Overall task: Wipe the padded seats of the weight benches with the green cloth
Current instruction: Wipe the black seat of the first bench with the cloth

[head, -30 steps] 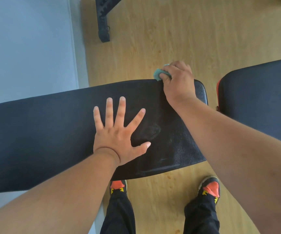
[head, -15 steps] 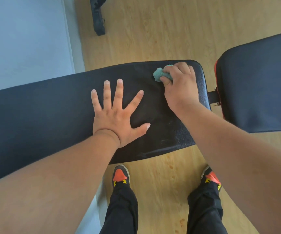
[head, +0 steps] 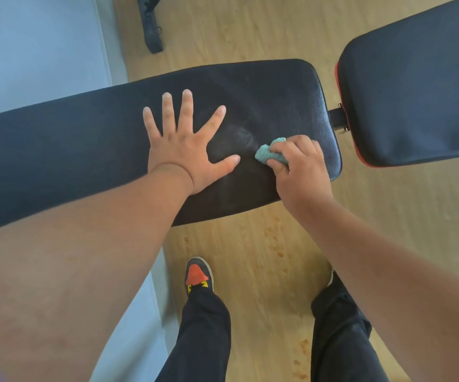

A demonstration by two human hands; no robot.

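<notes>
A long black padded bench seat (head: 71,139) stretches across the view from the left edge to the middle right. My left hand (head: 187,144) lies flat on it with fingers spread, holding nothing. My right hand (head: 300,166) is closed around a bunched green cloth (head: 267,154) and presses it on the seat near its right end and near edge. A faint wiped smear shows on the padding just beyond the cloth. A second black pad with red trim (head: 415,86) sits to the right, joined by a dark metal bracket (head: 337,119).
Light wooden floor (head: 250,31) surrounds the bench. A black metal equipment foot (head: 151,26) stands at the top. A pale blue wall (head: 35,45) runs along the left. My feet in orange and black shoes (head: 198,274) stand on the floor just before the seat.
My right hand has dragged the cloth from the seat's far edge toward me, to its near right part. The left hand has stayed flat. The view has shifted, showing more of the right pad.
</notes>
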